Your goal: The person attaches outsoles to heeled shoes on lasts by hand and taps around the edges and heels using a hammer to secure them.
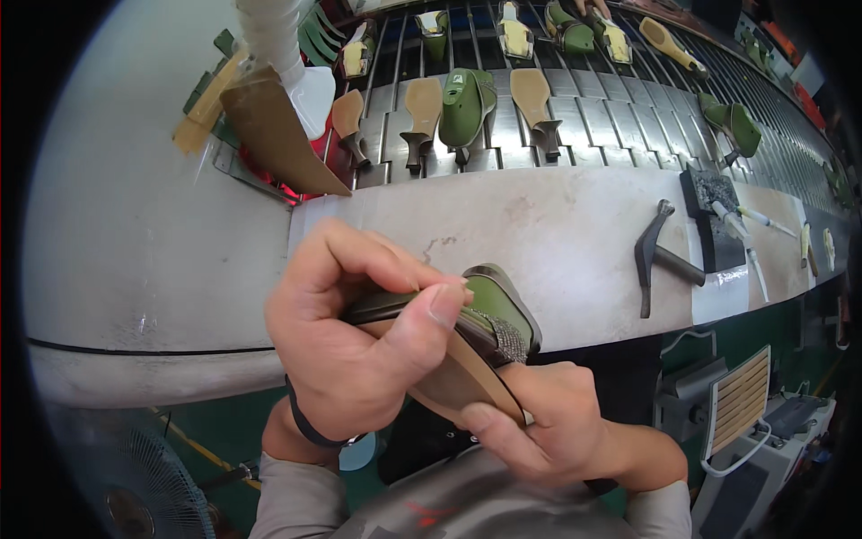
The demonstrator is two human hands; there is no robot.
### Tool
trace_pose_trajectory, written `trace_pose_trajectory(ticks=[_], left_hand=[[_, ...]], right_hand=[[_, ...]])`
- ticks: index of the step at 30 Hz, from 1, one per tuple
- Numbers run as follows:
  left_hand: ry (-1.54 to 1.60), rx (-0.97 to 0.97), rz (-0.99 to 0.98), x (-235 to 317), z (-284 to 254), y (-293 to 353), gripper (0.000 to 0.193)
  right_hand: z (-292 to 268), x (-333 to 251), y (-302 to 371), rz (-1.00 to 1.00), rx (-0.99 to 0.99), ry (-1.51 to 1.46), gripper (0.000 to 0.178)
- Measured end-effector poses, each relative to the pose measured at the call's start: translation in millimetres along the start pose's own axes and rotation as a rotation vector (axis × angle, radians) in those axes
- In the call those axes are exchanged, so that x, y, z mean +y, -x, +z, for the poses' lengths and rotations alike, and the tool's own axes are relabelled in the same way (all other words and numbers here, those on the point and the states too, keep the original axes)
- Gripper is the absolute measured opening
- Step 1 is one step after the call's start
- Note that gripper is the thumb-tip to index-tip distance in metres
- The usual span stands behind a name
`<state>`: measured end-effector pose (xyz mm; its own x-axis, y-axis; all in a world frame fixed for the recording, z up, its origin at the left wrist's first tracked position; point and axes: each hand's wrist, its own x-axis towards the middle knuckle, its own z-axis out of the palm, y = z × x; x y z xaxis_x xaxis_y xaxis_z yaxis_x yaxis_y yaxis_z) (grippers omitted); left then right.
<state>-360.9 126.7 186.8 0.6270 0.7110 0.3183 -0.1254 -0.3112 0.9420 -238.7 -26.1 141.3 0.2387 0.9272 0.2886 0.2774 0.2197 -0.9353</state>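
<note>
Both of my hands hold a shoe just over the near edge of the worktable. Its tan sole (453, 382) faces me, and a green shoe last (496, 299) shows behind it. A glittering stone-studded strap (507, 341) crosses the last. My left hand (346, 346) is closed on the dark-edged end of the shoe, thumb and fingertips pinched together at its rim. Whether something small sits in that pinch is hidden. My right hand (552, 418) grips the opposite end, thumb on the sole and the fingers behind the strap.
A shoemaker's hammer (660, 256) lies right on the pale worktable (575, 234), beside a black block (709, 220) and syringes (741, 225). Beyond runs a slatted metal conveyor (593, 108) with heeled soles (422, 108) and green lasts (460, 112). A brown board (278, 135) leans left; a fan (135, 494) stands below.
</note>
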Motion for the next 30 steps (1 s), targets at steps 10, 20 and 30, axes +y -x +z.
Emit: trace_pose_trajectory(ticks=[10,20,30], left_hand=[[-0.169,0.163,-0.045,-18.9,-17.1,-6.7,0.016],[-0.112,0.209,-0.073,-32.5,-34.0,-15.8,0.014],[-0.141,0.189,-0.071,-29.8,-28.9,-21.7,0.015]], right_hand=[[-9.8,7.7,-16.4,0.103,-0.008,-0.010,0.017],[-2.6,30.6,-20.1,-0.070,0.061,0.143,0.015],[-11.8,33.4,-27.3,-0.022,0.058,0.110,0.023]])
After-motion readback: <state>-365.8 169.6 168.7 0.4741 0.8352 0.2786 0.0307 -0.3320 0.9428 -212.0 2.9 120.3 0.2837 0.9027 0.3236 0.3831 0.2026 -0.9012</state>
